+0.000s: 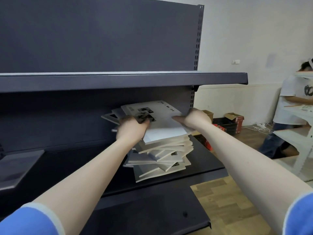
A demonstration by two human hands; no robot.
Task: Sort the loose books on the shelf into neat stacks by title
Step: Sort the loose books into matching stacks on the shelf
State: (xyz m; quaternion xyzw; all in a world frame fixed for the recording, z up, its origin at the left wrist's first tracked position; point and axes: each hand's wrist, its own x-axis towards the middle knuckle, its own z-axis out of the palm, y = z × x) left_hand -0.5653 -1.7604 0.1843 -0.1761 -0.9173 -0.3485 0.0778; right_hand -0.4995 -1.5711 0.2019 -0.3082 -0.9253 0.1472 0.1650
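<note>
Item: top book (162, 119), white cover with dark photo blocks and partly legible lettering, lying tilted on top of an untidy pile of books (162, 156) of like pale covers, edges fanned at differing angles, on the lower deck of the dark metal shelf (208, 168). Left hand (131, 128) grips the top book's left edge, fingers curled over the cover; right hand (194, 118) holds its right edge, thumb laid on top. Step judged: lifting or squaring the uppermost copy, sorting barely begun. Next move calls for reading the title and starting a squared stack on free shelf space. Surroundings: upper shelf board (118, 80), cardboard boxes (228, 122) on wood floor, another person (291, 106) at right.
</note>
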